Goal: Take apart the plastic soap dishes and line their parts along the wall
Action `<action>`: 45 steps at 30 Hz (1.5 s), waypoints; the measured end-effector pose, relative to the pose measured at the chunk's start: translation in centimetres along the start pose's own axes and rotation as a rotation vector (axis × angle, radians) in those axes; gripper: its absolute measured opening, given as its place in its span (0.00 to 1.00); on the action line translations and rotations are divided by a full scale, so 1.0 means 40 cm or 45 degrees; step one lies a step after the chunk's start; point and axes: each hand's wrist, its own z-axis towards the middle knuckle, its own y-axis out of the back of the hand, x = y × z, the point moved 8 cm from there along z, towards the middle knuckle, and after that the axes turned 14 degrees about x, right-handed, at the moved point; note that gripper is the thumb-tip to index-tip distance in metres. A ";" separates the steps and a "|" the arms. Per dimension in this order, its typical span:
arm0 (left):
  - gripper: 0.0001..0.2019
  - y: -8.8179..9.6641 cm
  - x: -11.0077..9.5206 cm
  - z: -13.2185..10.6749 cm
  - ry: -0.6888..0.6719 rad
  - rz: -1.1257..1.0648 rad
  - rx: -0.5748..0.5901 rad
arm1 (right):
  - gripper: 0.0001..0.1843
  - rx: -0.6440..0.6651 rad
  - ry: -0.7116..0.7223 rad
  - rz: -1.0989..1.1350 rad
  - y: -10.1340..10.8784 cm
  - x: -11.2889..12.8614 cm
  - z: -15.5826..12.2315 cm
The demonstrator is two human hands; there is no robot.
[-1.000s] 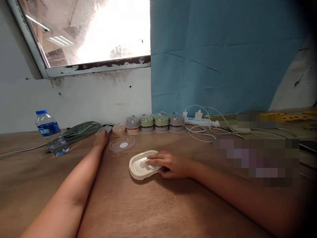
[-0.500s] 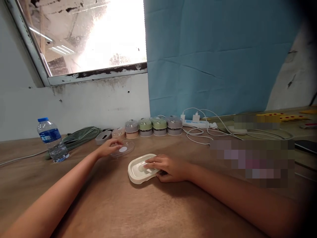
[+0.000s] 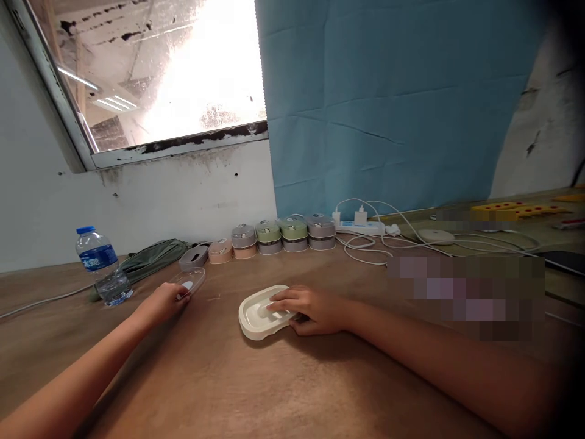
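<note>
My left hand [image 3: 163, 302] grips a clear oval plastic lid [image 3: 191, 280] with a white spot in it, tilted up off the brown table [image 3: 237, 384]. My right hand [image 3: 309, 308] lies on a cream rounded-rectangular container [image 3: 256, 317] in the middle of the table, fingers pressed on its top. A grey oval container [image 3: 193, 256] sits just behind the clear lid, at the left end of a row of small pastel round containers [image 3: 278, 236] along the wall.
A water bottle [image 3: 101, 266] stands at the left, beside a green pouch [image 3: 148, 257] and a grey cable. A white power strip [image 3: 361, 227] with chargers and looping white cables lies at the back right. Yellow parts sit far right.
My left hand left the grey container, took hold of the clear lid and pulled it left and towards me, tilting it up. My right hand stayed on the cream container.
</note>
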 end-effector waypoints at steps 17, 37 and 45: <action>0.15 0.009 0.097 0.015 0.167 -0.022 -0.091 | 0.26 -0.001 -0.014 0.010 0.009 0.006 0.002; 0.22 0.062 -0.145 0.314 0.145 0.172 -0.403 | 0.26 0.006 -0.023 0.044 0.004 -0.003 0.005; 0.16 0.073 -0.175 0.154 -0.017 0.265 -0.360 | 0.24 -0.048 -0.060 -0.039 0.012 -0.002 0.005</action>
